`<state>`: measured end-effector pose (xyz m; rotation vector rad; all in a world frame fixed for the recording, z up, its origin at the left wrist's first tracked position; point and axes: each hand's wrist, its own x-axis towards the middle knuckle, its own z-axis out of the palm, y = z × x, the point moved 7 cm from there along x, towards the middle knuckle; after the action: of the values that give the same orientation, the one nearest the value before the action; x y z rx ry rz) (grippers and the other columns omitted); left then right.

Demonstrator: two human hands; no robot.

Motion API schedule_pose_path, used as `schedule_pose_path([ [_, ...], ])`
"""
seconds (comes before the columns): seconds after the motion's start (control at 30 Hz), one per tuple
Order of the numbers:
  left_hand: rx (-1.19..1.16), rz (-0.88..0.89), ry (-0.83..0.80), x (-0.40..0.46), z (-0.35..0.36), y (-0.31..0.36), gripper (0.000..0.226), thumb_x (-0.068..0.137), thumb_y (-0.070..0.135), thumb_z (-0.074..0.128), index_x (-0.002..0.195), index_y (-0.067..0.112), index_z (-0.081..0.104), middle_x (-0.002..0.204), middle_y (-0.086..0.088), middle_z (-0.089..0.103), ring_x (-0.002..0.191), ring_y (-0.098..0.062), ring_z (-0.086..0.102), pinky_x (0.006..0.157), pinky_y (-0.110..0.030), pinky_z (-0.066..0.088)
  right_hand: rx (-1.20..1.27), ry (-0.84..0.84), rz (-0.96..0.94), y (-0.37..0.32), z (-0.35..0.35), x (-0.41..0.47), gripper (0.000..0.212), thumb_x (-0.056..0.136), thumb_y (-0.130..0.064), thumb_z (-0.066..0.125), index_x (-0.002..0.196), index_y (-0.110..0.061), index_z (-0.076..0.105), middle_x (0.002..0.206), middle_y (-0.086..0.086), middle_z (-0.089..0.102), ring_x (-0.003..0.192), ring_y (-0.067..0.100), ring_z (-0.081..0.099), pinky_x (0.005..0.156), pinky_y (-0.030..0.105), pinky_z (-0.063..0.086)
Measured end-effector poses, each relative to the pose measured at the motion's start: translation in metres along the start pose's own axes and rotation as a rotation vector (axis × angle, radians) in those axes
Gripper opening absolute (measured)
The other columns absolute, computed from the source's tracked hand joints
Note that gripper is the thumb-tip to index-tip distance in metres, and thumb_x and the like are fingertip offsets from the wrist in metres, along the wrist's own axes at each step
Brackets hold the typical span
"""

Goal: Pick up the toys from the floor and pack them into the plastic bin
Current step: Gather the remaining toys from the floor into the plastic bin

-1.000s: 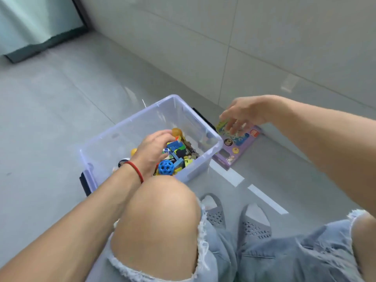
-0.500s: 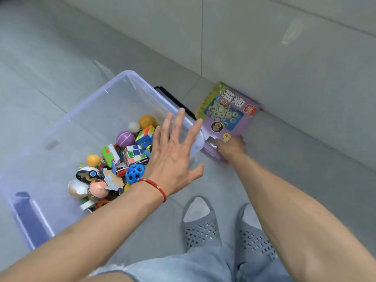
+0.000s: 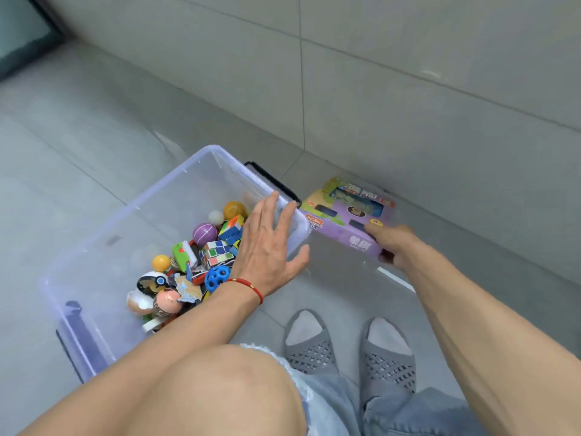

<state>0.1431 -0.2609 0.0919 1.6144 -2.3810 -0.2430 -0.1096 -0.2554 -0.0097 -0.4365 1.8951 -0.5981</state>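
The right hand grips the purple cardboard toy box beside the clear plastic bin; the left hand, fingers spread and holding nothing, hovers over the bin's rim.

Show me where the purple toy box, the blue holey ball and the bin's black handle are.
purple toy box [image 3: 352,228]: head view, middle of its purple top face.
blue holey ball [image 3: 217,277]: head view, centre of the ball.
black handle [image 3: 273,181]: head view, midway along the bar.
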Motion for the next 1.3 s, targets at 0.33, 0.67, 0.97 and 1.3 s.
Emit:
schedule_pose_path([
  [0.33,-1.051,-0.508,0.039,-0.031,-0.056,0.020,0.054,0.071,0.053,0.069,0.108,0.015,0.068,0.099,0.002,0.070,0.094,-0.015,0.064,0.090,-0.035,0.054,0.106,0.014,-0.293,-0.055,-0.065,-0.155,0.022,0.083,-0.024,0.075,0.082,-0.007,0.063,0.065,0.006,0.059,0.043,0.013,0.052,0.036,0.018,0.042],
  [0.67,-1.771,-0.940,0.499,-0.117,-0.107,-0.094,0.030,0.089,0.001,0.062,0.119,0.003,0.060,0.093,-0.018,0.069,0.079,-0.030,0.066,0.069,-0.042,0.054,-0.173,-0.557,-0.427,-0.085,0.095,-0.245,0.043,0.091,-0.047,0.067,0.109,-0.007,0.069,0.097,0.008,0.070,0.073,0.017,0.069,0.074,0.036,0.060],
  [0.97,-1.485,-1.084,0.062,-0.182,-0.093,-0.186,0.025,0.093,0.002,0.058,0.118,0.002,0.062,0.110,-0.021,0.069,0.092,-0.033,0.067,0.082,-0.044,0.056,-0.246,-0.390,-0.492,-0.102,0.036,-0.220,0.022,0.100,-0.022,0.059,0.114,-0.007,0.067,0.105,0.016,0.073,0.079,0.023,0.067,0.075,0.037,0.058],
  [1.3,-0.214,-0.980,-0.048,-0.145,-0.066,-0.159,0.058,0.073,0.027,0.066,0.126,0.018,0.043,0.128,-0.016,0.042,0.122,-0.035,0.041,0.104,-0.048,0.038,-0.412,-0.258,-0.502,-0.088,-0.029,-0.206,0.015,0.100,-0.017,0.058,0.108,-0.009,0.068,0.104,0.015,0.072,0.085,0.026,0.067,0.079,0.043,0.056],
])
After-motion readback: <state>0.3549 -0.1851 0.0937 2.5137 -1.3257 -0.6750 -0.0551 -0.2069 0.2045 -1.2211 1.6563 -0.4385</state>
